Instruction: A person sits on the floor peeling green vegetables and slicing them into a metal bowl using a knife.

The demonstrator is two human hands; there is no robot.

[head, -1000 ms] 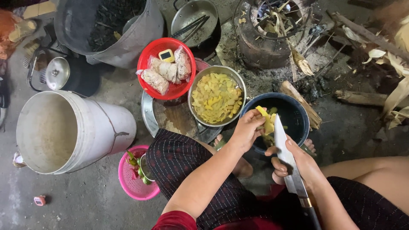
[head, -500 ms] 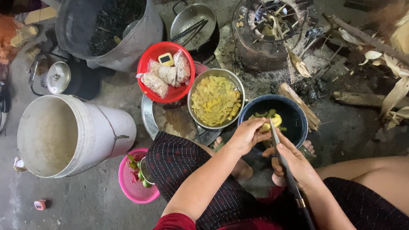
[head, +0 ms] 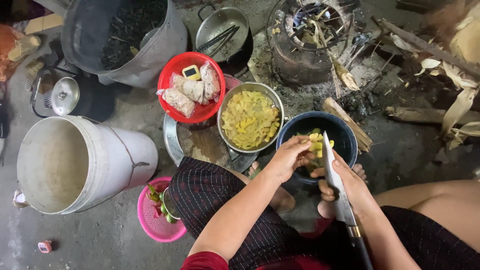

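My left hand (head: 289,158) pinches a small yellow vegetable piece (head: 314,137) over a dark blue bowl (head: 345,131) that holds a few more yellow pieces. My right hand (head: 350,185) grips a long knife (head: 334,180), its blade pointing up toward the piece and its handle running back along my wrist. Just left of the blue bowl stands a metal bowl (head: 227,102) full of yellow cut slices (head: 250,120). I am crouched, with a dark patterned skirt over my knees.
A red basket (head: 172,70) holds wrapped packets. A large white bucket (head: 120,155) lies at the left, a pink basket (head: 150,225) with vegetable scraps beside my knee. A clay stove (head: 300,55) with firewood, a lidded pan (head: 220,25) and a grey tub (head: 165,45) stand behind.
The knife has turned from flat-side up to blade upright beside the yellow piece. My left hand stays over the blue bowl holding the piece.
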